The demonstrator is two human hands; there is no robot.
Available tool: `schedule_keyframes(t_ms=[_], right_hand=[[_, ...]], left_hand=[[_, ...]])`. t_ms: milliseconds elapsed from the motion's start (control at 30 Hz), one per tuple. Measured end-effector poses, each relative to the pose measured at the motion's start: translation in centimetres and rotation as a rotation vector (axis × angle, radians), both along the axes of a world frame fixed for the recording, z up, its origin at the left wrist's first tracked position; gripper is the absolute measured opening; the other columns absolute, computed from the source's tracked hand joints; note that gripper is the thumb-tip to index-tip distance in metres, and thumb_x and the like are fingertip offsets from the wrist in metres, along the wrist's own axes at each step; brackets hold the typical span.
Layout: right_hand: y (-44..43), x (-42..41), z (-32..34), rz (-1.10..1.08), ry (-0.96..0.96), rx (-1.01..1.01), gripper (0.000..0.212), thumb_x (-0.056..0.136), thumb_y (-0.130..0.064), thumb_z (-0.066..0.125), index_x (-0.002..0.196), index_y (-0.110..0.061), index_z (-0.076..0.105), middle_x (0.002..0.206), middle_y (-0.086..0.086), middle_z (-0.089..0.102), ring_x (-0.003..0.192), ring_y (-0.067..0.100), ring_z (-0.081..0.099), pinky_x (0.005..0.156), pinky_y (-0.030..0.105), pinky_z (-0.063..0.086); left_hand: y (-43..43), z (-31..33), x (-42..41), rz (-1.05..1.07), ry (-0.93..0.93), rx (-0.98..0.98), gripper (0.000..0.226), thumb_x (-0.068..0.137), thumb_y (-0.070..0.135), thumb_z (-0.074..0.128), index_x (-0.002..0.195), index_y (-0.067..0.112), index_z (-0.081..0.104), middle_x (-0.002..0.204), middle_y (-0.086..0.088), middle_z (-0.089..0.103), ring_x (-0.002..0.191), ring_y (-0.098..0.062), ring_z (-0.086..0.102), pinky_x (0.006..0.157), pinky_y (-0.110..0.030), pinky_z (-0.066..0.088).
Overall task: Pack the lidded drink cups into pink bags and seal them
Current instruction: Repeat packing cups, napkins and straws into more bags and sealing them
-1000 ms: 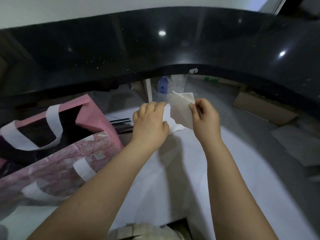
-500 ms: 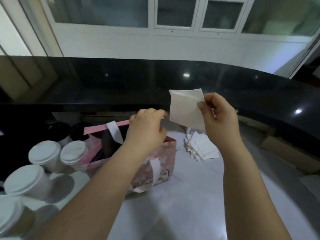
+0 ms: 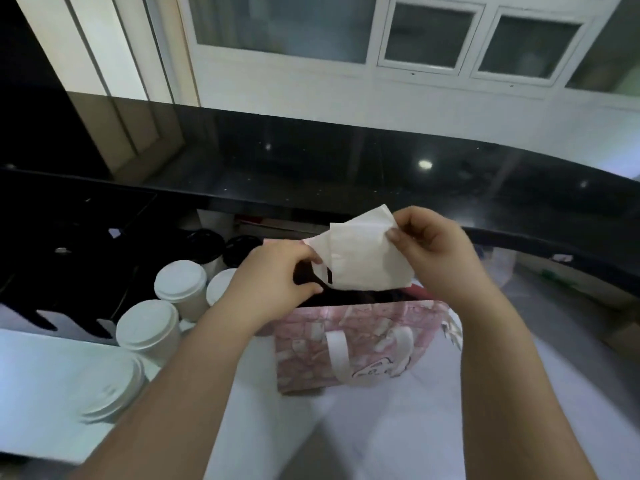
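Over the middle of the white bench, a pink bag stands upright with its mouth open and its white handles hanging down the near face. Both hands work just above that mouth: the right hand has its grip pinched on the upper corner of a white paper napkin, while the left hand pinches the napkin's far left edge. What the bag already holds is hidden in its dark interior. Along the bench's left edge, several lidded drink cups stand unpacked, white-lidded ones nearest and two dark-lidded ones behind. Judging by this, packing is partway: this bag is unsealed and most cups remain.
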State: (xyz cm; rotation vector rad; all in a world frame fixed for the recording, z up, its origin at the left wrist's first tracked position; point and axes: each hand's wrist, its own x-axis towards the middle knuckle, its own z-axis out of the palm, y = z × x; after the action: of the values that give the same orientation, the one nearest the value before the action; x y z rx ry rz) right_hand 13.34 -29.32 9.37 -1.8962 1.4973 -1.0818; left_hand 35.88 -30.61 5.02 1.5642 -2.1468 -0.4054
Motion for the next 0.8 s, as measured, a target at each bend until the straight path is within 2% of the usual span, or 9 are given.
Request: schedule_keyframes(t_ms=[67, 100, 167, 233, 333, 500, 600, 700, 800], right_hand=[[-0.4, 0.3, -0.6, 0.022, 0.037, 0.057, 0.011, 0.095, -0.020, 0.057, 0.090, -0.026, 0.064, 0.089, -0.010, 0.063, 0.086, 0.006, 0.057, 0.074, 0.027, 0.048], [-0.6, 0.5, -0.9, 0.031, 0.060, 0.085, 0.010, 0.095, -0.021, 0.057, 0.090, -0.026, 0.064, 0.089, -0.011, 0.063, 0.086, 0.004, 0.056, 0.074, 0.025, 0.047], [-1.2, 0.8, -1.3, 0.040, 0.111, 0.118, 0.009, 0.096, -0.021, 0.057, 0.091, -0.023, 0.064, 0.089, -0.011, 0.062, 0.085, 0.003, 0.055, 0.073, 0.022, 0.046], [-1.8, 1.0, -1.8, 0.038, 0.152, 0.137, 0.009, 0.096, -0.021, 0.057, 0.091, -0.026, 0.064, 0.090, -0.012, 0.063, 0.087, 0.003, 0.056, 0.075, 0.019, 0.046], [-2.6, 0.9, -2.3, 0.020, 0.238, 0.149, 0.012, 0.096, -0.023, 0.057, 0.099, -0.031, 0.066, 0.098, -0.013, 0.065, 0.093, 0.005, 0.058, 0.082, 0.020, 0.048], [-4.5, 1.8, -2.6, -0.006, 0.497, 0.092, 0.025, 0.099, -0.021, 0.050, 0.117, -0.024, 0.067, 0.117, -0.005, 0.064, 0.110, 0.018, 0.058, 0.095, 0.032, 0.046], [-4.6, 2.6, -4.0, 0.080, 0.566, -0.064, 0.023, 0.095, -0.017, 0.055, 0.113, -0.023, 0.069, 0.113, 0.000, 0.066, 0.105, 0.022, 0.058, 0.089, 0.039, 0.049], [-4.7, 2.6, -5.3, 0.116, 0.663, -0.104, 0.023, 0.090, -0.017, 0.062, 0.112, -0.021, 0.070, 0.113, 0.001, 0.067, 0.108, 0.024, 0.058, 0.089, 0.044, 0.049], [-4.7, 2.0, -5.3, 0.080, 0.630, -0.111, 0.024, 0.088, -0.018, 0.066, 0.112, -0.020, 0.070, 0.113, 0.002, 0.068, 0.108, 0.026, 0.057, 0.089, 0.042, 0.048]], left_hand=[[-0.6, -0.1, 0.3, -0.033, -0.085, -0.029, 0.057, 0.070, 0.043, 0.082, 0.122, 0.036, 0.061, 0.116, 0.014, 0.064, 0.110, -0.012, 0.056, 0.086, -0.028, 0.043], [-1.0, -0.2, 0.5, -0.048, -0.131, -0.012, 0.072, 0.067, 0.048, 0.082, 0.132, 0.036, 0.054, 0.128, 0.012, 0.059, 0.122, -0.014, 0.050, 0.098, -0.033, 0.041], [-1.4, -0.4, 0.8, -0.073, -0.205, 0.090, 0.102, 0.063, 0.055, 0.082, 0.149, 0.034, 0.031, 0.155, 0.009, 0.032, 0.147, -0.020, 0.017, 0.119, -0.047, 0.018], [-1.8, -0.8, 1.0, -0.101, -0.227, 0.171, 0.117, 0.064, 0.055, 0.082, 0.154, 0.034, 0.010, 0.163, 0.008, 0.004, 0.149, -0.018, -0.015, 0.120, -0.055, -0.003], [-2.5, -1.1, 0.9, -0.139, -0.242, 0.225, 0.122, 0.066, 0.052, 0.081, 0.153, 0.035, -0.003, 0.163, 0.005, -0.010, 0.143, -0.019, -0.032, 0.118, -0.057, -0.009], [-3.1, -1.4, 0.4, -0.177, -0.153, 0.252, 0.126, 0.065, 0.048, 0.084, 0.151, 0.044, -0.008, 0.163, 0.006, -0.013, 0.137, -0.016, -0.040, 0.118, -0.054, -0.012], [-3.2, -1.2, 0.5, -0.172, -0.088, 0.256, 0.125, 0.065, 0.044, 0.086, 0.150, 0.047, -0.007, 0.162, 0.008, -0.012, 0.132, -0.010, -0.041, 0.115, -0.049, -0.013], [-3.3, -1.4, 0.8, -0.176, -0.070, 0.209, 0.125, 0.063, 0.046, 0.086, 0.151, 0.048, -0.003, 0.163, 0.009, -0.006, 0.141, -0.012, -0.033, 0.117, -0.050, -0.012], [-3.3, -1.4, 0.9, -0.170, -0.033, 0.170, 0.123, 0.060, 0.052, 0.086, 0.151, 0.047, 0.004, 0.163, 0.011, 0.005, 0.147, -0.014, -0.022, 0.120, -0.054, -0.005]])
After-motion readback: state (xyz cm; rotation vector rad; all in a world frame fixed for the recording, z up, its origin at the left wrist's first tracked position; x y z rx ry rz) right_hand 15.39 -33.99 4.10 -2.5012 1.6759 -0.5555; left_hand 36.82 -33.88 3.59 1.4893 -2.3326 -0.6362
